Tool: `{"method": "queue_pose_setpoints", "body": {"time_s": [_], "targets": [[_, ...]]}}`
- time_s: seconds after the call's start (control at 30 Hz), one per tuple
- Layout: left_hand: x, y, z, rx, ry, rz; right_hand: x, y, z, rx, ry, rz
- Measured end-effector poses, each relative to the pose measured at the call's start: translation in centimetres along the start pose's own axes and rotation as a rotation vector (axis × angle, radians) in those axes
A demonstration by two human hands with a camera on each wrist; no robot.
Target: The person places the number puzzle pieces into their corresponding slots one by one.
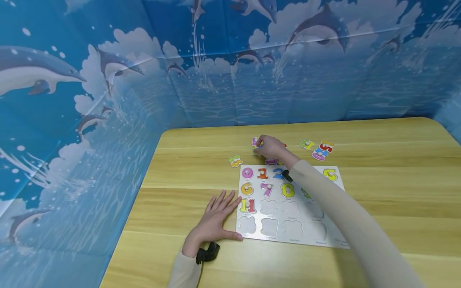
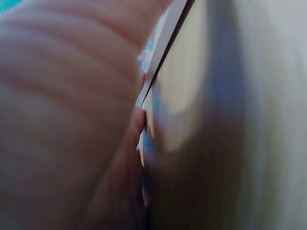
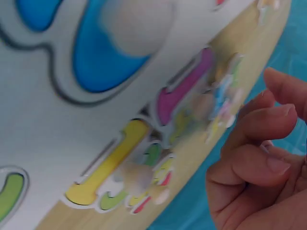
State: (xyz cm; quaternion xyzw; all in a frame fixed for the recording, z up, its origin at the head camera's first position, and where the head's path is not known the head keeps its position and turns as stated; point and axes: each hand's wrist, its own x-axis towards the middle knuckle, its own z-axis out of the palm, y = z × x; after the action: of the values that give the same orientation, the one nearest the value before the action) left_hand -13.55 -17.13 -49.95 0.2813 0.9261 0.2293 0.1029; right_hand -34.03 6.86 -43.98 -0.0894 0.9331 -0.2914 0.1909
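While R-hand nr pcs, sleeve over bd

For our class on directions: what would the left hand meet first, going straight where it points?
Likely the white number board; the left hand is at its left edge, perhaps already touching.

A wooden table of light yellow colour, with visible grain and rounded far corners, stands before a blue cloth backdrop. The cloth surrounds its far side and left side, slightly creased, and is printed with grey dolphins, white clouds and rippling water.
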Motion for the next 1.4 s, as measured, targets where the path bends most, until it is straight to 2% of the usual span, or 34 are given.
{"method": "queue_pose_setpoints", "body": {"time_s": [0.2,0.53,0.7,0.83,1.03,1.2,1.4], "targets": [[0.1,-0.2,0.2,0.011,-0.005,0.001,0.4,0.5,0.3,-0.072,0.017,0.01],[0.1,-0.4,0.1,0.021,-0.005,0.007,1.0,0.5,0.8,-0.119,0.052,-0.006],[0.2,-0.4,0.0,0.019,-0.005,0.011,1.3,0.7,0.8,-0.105,0.037,0.015],[0.2,-0.3,0.0,0.01,-0.008,0.005,0.9,1.0,0.7,-0.06,0.041,-0.016],[0.2,-0.3,0.2,0.005,-0.016,0.007,-1.6,1.9,0.0,-0.005,0.03,-0.133],[0.2,-0.4,0.1,0.009,-0.013,0.01,-4.9,3.1,-0.1,-0.046,-0.006,-0.254],[0.2,-0.4,-0.1,0.003,-0.015,0.003,-8.7,3.8,1.0,-0.097,-0.065,-0.332]]}}
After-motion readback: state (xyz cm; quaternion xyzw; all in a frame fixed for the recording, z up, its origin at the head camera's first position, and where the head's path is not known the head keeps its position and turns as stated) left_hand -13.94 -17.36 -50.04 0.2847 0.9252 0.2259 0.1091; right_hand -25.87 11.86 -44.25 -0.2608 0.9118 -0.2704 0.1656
